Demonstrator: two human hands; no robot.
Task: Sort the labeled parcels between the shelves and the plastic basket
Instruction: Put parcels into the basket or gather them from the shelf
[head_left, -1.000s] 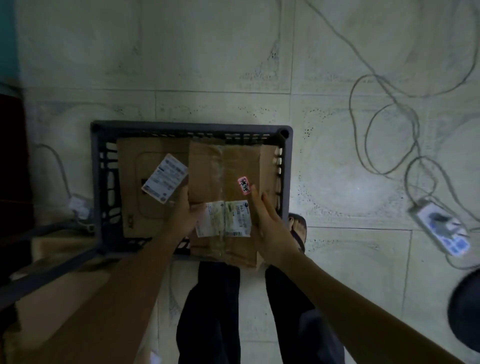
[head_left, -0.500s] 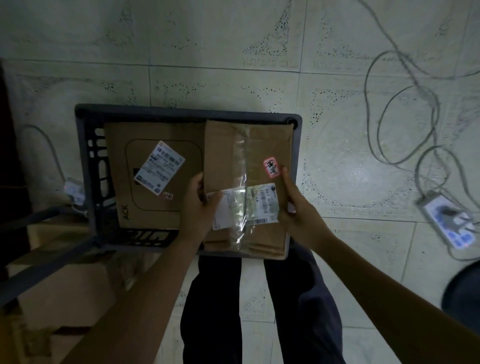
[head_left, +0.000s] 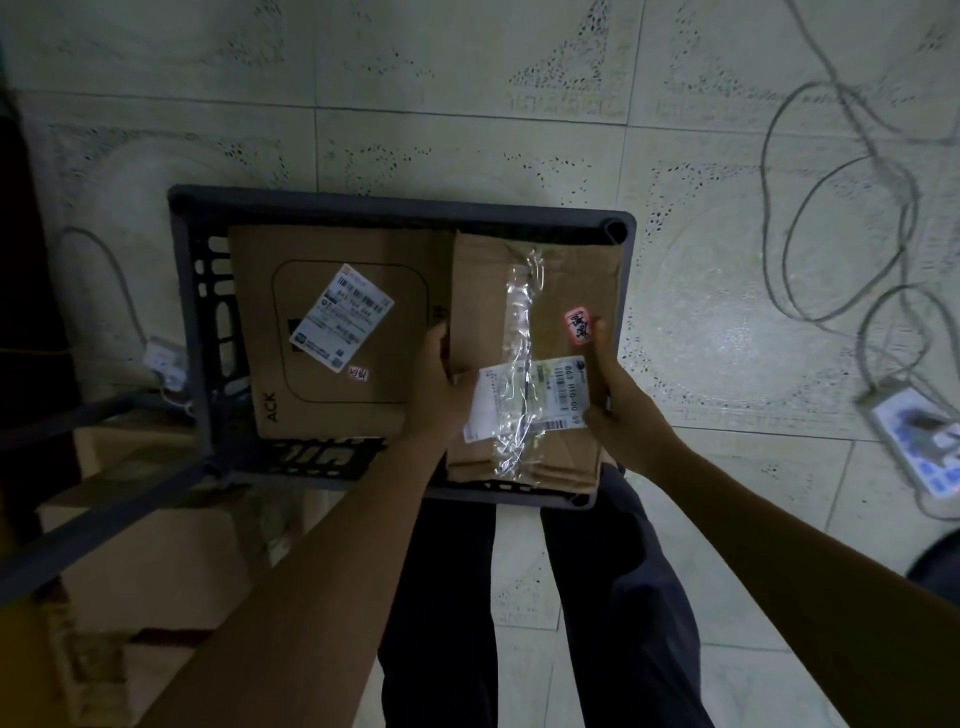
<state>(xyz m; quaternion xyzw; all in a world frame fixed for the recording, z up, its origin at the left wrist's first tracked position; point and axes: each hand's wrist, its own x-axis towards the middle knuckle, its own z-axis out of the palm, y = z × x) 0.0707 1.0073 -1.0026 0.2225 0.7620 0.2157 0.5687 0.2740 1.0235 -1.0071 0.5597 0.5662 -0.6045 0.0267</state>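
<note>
The parcel (head_left: 566, 280) is of brown matt cardboard, and a wrinkled strip of clear glossy tape (head_left: 521, 332) runs over it and over its white paper label (head_left: 553, 387). The flat box (head_left: 363, 244) is matt cardboard too, and the basket (head_left: 395, 203) is dark matt plastic. The floor tiles (head_left: 467, 145) look smooth with a light shine; the trousers (head_left: 441, 597) are dark cloth.

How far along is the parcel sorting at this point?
Done: one flat labeled box lies in the basket. In hand: the left hand and right hand grip a taped parcel at the basket's right side, not yet released. Left: placing that parcel; more cardboard boxes at lower left, under the dark frame, may await sorting.
</note>
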